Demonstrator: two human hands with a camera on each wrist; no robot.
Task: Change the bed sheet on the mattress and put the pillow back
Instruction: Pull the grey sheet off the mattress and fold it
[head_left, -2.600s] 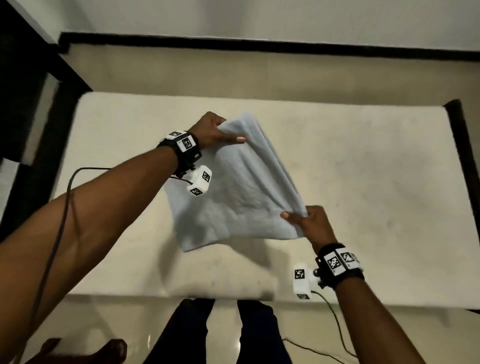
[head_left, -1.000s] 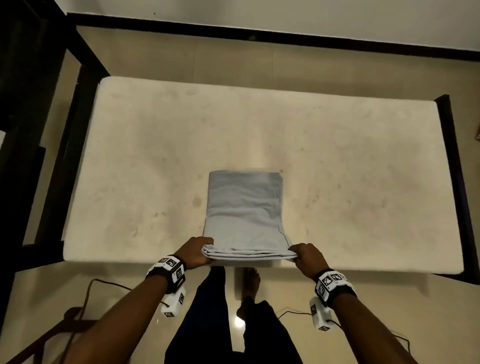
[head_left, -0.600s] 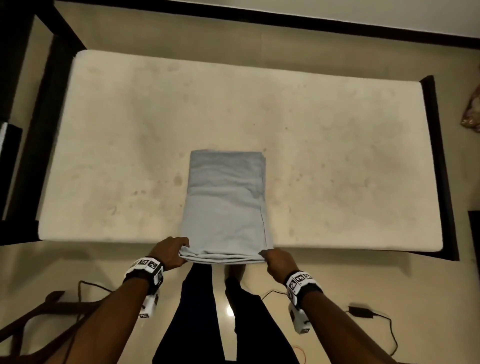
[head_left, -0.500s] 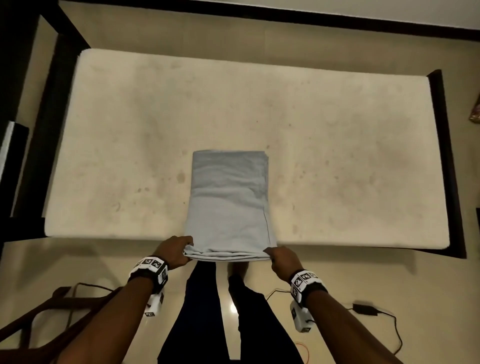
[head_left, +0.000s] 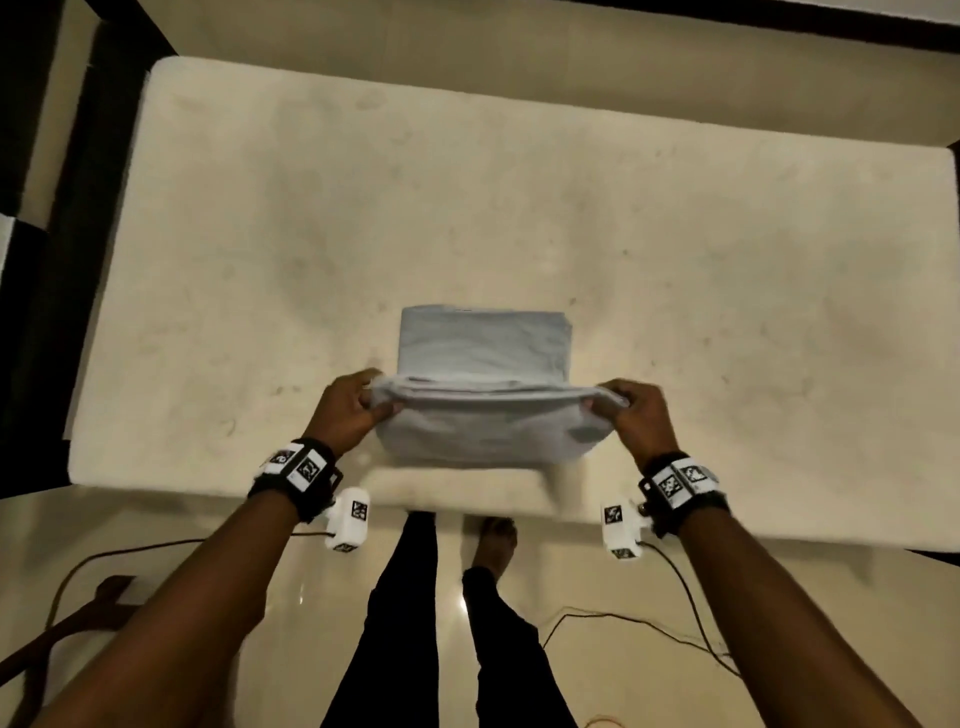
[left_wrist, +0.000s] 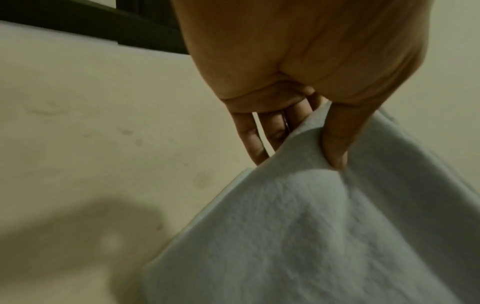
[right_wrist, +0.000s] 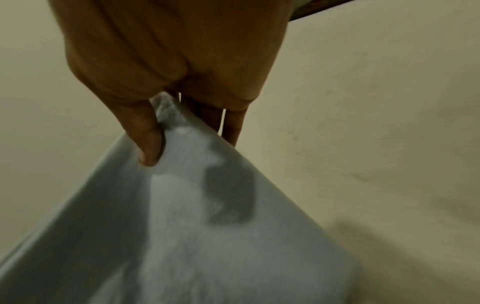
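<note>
A folded pale grey-blue bed sheet (head_left: 483, 384) lies on the bare cream mattress (head_left: 519, 208), near its front edge. My left hand (head_left: 358, 410) pinches the sheet's near left corner and my right hand (head_left: 623, 415) pinches the near right corner. Both hold the top layers lifted above the rest of the fold. In the left wrist view the thumb and fingers of the left hand (left_wrist: 298, 139) clamp the cloth (left_wrist: 324, 226). The right wrist view shows my right hand (right_wrist: 187, 135) gripping the sheet (right_wrist: 194, 226) the same way. No pillow is in view.
A dark bed frame (head_left: 78, 208) runs along the mattress's left side and far edge. My legs and a bare foot (head_left: 496, 535) stand on the glossy floor before the bed. Cables (head_left: 649, 618) trail on the floor at right; a wooden piece (head_left: 67, 623) lies lower left.
Both hands have raised the near edge of the folded sheet off the mattress and moved it away from me, over the fold. Earlier that edge lay flat at the mattress's front edge.
</note>
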